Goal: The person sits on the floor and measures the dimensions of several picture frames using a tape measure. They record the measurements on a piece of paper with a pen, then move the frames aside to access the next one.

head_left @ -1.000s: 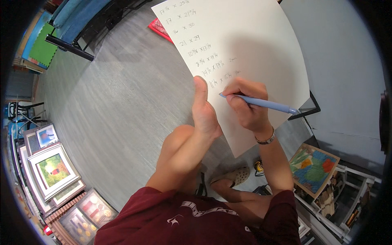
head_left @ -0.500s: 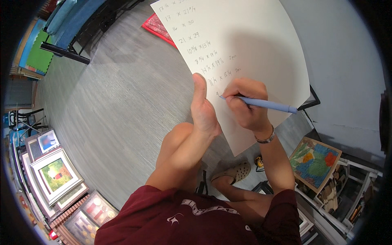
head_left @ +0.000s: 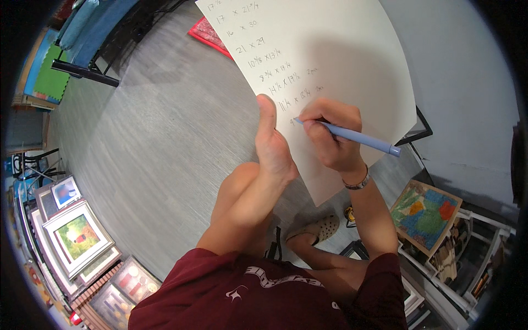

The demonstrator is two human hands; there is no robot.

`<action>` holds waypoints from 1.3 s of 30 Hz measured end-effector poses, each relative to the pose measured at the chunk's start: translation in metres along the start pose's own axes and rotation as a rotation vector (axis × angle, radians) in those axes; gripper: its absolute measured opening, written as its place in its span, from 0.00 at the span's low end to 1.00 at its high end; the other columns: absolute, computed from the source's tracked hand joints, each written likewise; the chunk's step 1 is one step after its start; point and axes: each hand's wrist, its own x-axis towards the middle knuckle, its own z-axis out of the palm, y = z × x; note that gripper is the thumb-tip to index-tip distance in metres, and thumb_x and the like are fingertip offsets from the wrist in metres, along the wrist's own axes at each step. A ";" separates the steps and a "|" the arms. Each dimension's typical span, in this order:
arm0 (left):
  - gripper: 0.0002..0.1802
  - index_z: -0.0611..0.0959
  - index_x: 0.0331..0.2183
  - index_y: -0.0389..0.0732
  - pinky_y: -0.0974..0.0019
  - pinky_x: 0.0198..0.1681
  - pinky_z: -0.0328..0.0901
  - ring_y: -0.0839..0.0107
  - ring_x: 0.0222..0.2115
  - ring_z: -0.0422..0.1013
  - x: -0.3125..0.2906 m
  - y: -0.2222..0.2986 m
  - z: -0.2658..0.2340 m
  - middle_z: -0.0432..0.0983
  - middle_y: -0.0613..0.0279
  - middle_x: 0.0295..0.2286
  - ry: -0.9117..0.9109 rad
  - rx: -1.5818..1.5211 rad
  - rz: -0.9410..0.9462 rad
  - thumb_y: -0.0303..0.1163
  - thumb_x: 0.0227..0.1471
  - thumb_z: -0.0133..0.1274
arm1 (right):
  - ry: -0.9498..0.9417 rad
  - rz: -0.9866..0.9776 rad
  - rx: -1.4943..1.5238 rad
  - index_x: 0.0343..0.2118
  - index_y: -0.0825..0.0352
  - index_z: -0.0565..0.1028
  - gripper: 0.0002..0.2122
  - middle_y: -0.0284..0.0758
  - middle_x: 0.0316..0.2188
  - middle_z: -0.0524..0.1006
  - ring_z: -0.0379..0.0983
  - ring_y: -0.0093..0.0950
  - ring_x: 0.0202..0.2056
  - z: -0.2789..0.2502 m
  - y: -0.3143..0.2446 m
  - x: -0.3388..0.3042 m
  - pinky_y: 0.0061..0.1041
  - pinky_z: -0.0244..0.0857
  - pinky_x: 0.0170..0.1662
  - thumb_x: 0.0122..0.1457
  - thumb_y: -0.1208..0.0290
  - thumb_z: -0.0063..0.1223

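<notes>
A large white sheet of paper (head_left: 363, 60) with handwritten lines down its left side spreads out in front of me. My left hand (head_left: 273, 144) grips its left edge, the thumb lying on top and the other fingers hidden beneath. In my right hand (head_left: 334, 135) is a light blue pen (head_left: 366, 139), pinched between thumb and fingers. The pen's tip meets the paper at the lowest written line, and its back end points right. A metal-banded bracelet or watch (head_left: 357, 180) circles my right wrist.
Framed pictures (head_left: 78, 236) lean at the lower left. At the right, a colourful textured picture (head_left: 425, 215) rests on a white rack holding several items. A red-edged piece (head_left: 209, 36) lies beyond the paper. Below are a yellow-black tape measure (head_left: 350, 214) and my clog (head_left: 324, 228).
The pen tip has shifted slightly up and right, and a new stroke shows beside the last written mark. The paper sits a little higher and further left.
</notes>
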 end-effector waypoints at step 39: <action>0.40 0.60 0.60 0.37 0.58 0.57 0.60 0.62 0.55 0.62 0.013 -0.009 -0.008 0.63 0.53 0.54 -0.013 -0.051 -0.050 0.62 0.63 0.28 | 0.091 0.003 -0.048 0.19 0.70 0.70 0.04 0.35 0.13 0.67 0.62 0.25 0.13 -0.012 0.011 -0.002 0.22 0.55 0.19 0.48 0.82 0.47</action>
